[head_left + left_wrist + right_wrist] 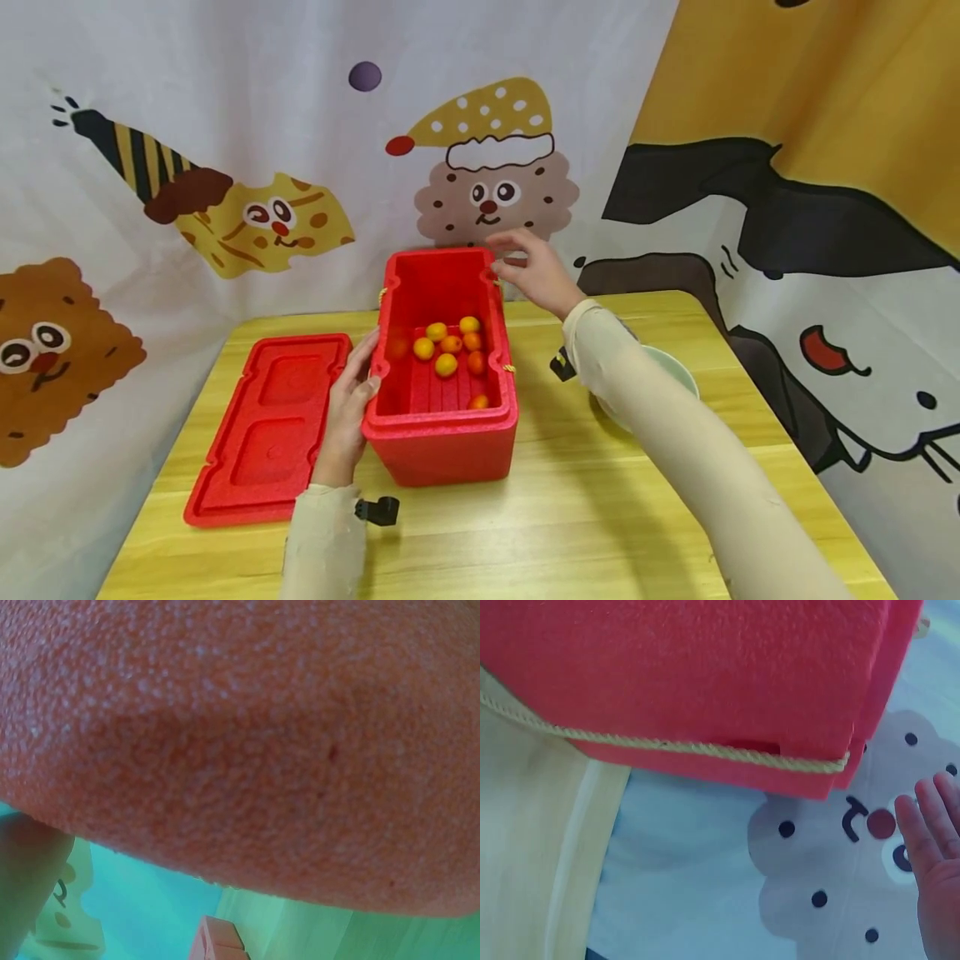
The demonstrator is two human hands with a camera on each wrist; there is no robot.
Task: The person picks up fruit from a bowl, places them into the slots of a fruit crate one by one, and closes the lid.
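A deep red foam box (455,450) stands uncovered on the table, with several small orange-yellow fruits (446,365) inside, most of them near its middle. My left hand (347,408) rests against the box's left wall, its fingers stretched along the outside and the thumb by the rim. My right hand (536,271) is at the far right corner, fingers apart and holding nothing. In the right wrist view its fingers (930,821) extend away from the box wall. A yellow cord (682,746) runs along that wall. Close red foam (247,772) fills most of the left wrist view.
The red lid (273,417) lies flat to the left of the box, partly behind my left hand. A pale green bowl (675,371) stands on the right, partly hidden by my right forearm. Behind the wooden table (585,533) hangs a cartoon-print curtain (285,83).
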